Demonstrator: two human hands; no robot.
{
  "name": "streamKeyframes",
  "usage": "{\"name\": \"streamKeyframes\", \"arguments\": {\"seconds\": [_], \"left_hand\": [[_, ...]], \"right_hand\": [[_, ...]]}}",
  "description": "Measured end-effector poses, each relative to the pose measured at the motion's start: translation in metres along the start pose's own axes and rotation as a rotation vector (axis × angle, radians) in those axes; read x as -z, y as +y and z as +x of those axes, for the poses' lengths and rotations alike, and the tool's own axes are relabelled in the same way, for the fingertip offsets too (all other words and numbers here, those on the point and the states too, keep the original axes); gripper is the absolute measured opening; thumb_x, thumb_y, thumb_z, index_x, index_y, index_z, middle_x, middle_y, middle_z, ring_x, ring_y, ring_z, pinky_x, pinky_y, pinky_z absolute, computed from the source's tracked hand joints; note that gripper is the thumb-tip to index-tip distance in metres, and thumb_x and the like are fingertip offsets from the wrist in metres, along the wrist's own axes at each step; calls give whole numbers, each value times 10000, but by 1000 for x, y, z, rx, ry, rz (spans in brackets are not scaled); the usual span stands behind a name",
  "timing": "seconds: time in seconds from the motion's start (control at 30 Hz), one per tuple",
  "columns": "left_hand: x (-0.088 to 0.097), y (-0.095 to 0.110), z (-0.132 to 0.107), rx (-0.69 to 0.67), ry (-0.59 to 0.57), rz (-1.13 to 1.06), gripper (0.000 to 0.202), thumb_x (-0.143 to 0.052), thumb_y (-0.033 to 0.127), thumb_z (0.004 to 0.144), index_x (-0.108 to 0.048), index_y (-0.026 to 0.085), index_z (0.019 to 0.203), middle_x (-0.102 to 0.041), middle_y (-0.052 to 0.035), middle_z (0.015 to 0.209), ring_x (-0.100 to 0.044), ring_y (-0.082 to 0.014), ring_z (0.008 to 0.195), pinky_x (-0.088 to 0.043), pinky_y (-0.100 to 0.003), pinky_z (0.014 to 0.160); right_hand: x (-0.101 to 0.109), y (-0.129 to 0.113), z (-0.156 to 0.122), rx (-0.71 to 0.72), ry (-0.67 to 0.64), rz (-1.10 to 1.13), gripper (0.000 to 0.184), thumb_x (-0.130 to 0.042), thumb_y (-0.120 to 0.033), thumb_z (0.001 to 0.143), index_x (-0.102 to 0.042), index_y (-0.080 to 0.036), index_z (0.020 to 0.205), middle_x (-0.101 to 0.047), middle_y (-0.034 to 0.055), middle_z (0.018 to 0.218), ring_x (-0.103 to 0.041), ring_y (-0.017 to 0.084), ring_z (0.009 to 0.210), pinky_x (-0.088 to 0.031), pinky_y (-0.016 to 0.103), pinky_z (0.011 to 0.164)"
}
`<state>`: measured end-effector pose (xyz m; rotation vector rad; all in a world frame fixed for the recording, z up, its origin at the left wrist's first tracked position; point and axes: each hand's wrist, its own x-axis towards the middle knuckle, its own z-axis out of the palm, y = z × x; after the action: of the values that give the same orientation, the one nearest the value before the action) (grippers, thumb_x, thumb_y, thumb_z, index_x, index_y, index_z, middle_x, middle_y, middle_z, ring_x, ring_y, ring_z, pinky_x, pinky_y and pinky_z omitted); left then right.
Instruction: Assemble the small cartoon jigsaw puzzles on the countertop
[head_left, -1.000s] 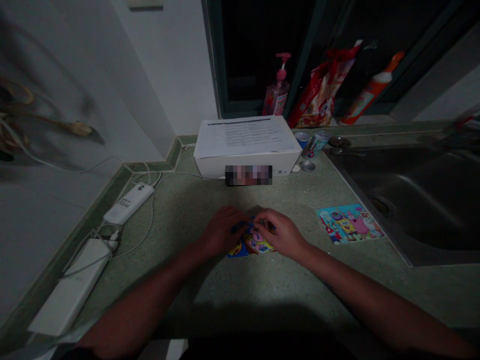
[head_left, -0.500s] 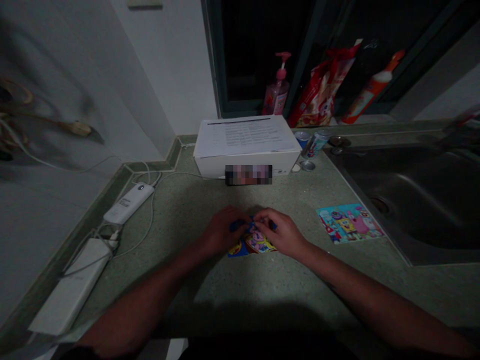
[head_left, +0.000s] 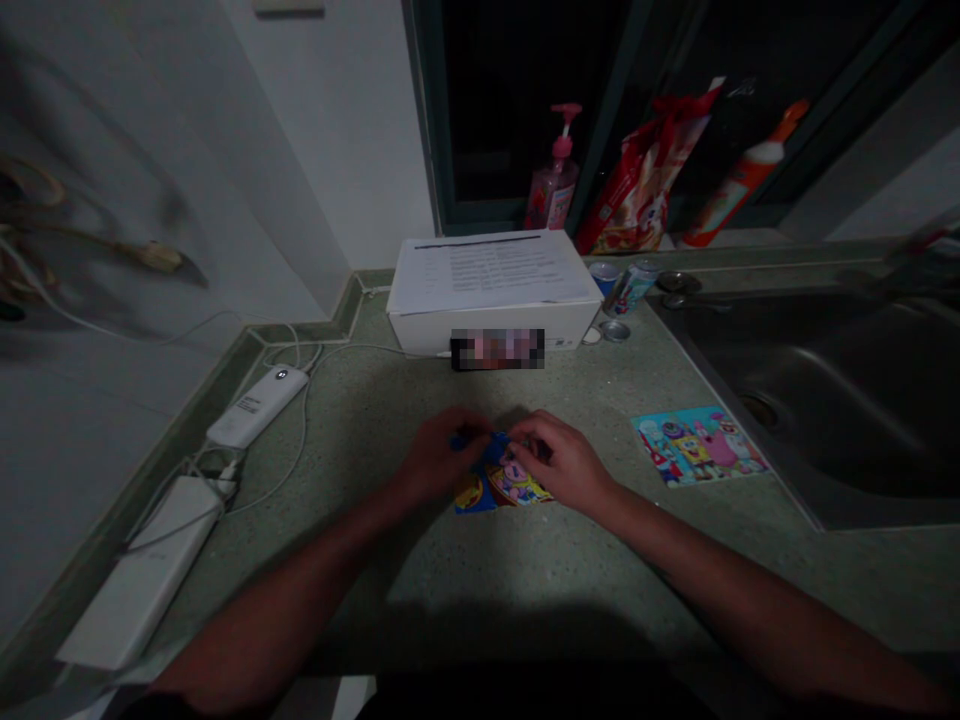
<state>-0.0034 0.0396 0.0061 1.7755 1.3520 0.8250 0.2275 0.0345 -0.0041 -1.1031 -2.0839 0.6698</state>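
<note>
Our left fingers [head_left: 466,424] and right fingers [head_left: 527,432] pinch the blue edge of the cartoon card [head_left: 510,485], lying on the table [head_left: 525,570] at 12 o'clock, and have just drawn slightly apart, lifting that edge.

Left forearm [head_left: 300,590] and right forearm [head_left: 742,610] angling in from the lower corners, converging toward the middle, wrists low and slightly bent. Left hand [head_left: 442,458] and right hand [head_left: 559,462] close together, palms turned down, backs up, knuckles arched. Fingers [head_left: 534,432] of both hands curled downward and inward, fingertips just beside one another at the centre, thumbs hidden beneath the hands.
</note>
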Motion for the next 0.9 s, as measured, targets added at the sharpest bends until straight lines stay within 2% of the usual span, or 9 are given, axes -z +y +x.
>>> {"name": "streamKeyframes", "arguments": {"seconds": [0.43,0.6,0.73,0.9], "left_hand": [[-1,3,1,45,-27,-41,104,-696,215,864,-760,237,944,-801,-68,928,-725,-235,854,-611,-403,843],[12,3,8,45,-8,5,144,-672,195,831,-771,227,930,-793,-52,898,-725,-226,840,-597,-377,816],[26,-2,14,75,-139,81,144,-662,212,801,-779,205,885,-782,-42,831,-721,-221,770,-575,-349,740],[27,-8,13,57,-197,224,191,-618,169,808,-787,205,891,-771,-35,797,-709,-233,736,-550,-348,706]], "right_hand": [[2,-1,1,33,30,-7,70,-599,-220,993,-664,-244,993,-683,29,917,-656,184,803,-507,306,725],[3,-1,1,35,46,-24,85,-578,-236,1005,-662,-243,1000,-694,41,940,-664,193,814,-515,319,736],[3,0,1,21,41,-44,101,-559,-244,1015,-656,-237,991,-692,51,942,-674,200,823,-515,323,725],[3,0,1,25,30,-49,107,-545,-244,1016,-650,-243,997,-691,49,939,-680,202,841,-523,328,740]]}}
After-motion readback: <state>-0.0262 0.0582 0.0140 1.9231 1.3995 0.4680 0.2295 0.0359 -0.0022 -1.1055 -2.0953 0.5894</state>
